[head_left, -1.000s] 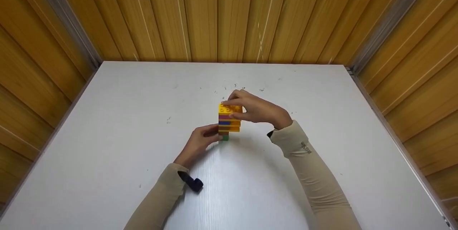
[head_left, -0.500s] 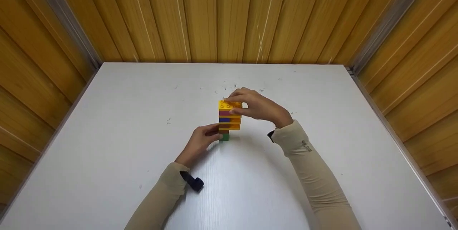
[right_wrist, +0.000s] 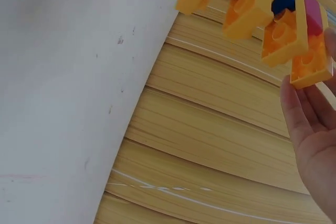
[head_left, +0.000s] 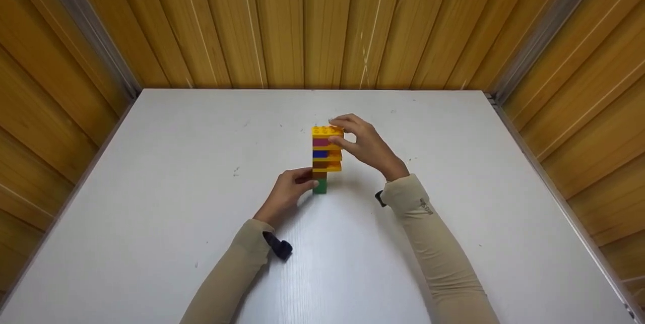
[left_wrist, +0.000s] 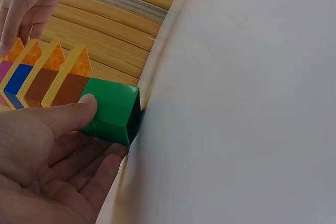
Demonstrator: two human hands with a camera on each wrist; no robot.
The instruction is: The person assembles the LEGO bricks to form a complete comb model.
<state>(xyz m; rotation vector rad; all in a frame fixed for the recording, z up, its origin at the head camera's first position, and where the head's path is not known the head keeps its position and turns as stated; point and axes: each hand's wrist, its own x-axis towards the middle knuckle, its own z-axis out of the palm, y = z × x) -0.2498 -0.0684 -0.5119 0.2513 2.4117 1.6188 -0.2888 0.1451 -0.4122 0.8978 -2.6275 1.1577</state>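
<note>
A tower of toy building bricks stands mid-table. It has a green brick at the bottom, then brown, blue and pink bricks alternating with yellow ones that jut out to the right. My left hand pinches the green brick, with the thumb on its near face and the fingers underneath and behind. Up at the top, my right hand has its thumb and fingers about the overhanging end of the uppermost yellow brick; its index finger is raised above the studs. Part of the green brick's dark underside shows in the left wrist view.
The white table has small scuff marks on its surface. Yellow wood-look panels wall it in behind and at the sides. A black wrist strap with a camera sits at the left cuff.
The tower's top has moved away from me and up in the head view, showing more of its front and less of its studs. Both hands moved with it; the right index finger has lifted.
</note>
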